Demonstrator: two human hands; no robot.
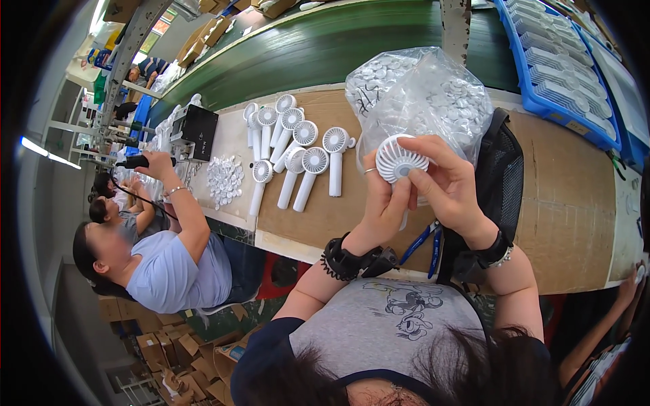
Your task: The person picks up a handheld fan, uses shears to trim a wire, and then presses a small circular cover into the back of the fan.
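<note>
A white handheld fan (401, 161) is up in front of me, its round slatted grille facing me. My left hand (387, 203) is closed round its lower left side. From the right, my right hand (452, 186) grips it, with the thumb on the grille's smooth round centre and fingers along the rim. Most of the fan's handle is hidden behind my hands. Just behind it lies a clear plastic bag (379, 84) full of small white round pieces. A pair of blue-handled pliers (433, 250) rests near the table edge, below my wrists.
Several white fans (315, 161) lie on the cardboard-covered table (562, 210) to the left. Beyond them are a pile of small white pieces (225, 181) and a black box (194, 132). Blue trays (569, 74) stand far right, a green conveyor (291, 61) behind. Co-workers sit to the left.
</note>
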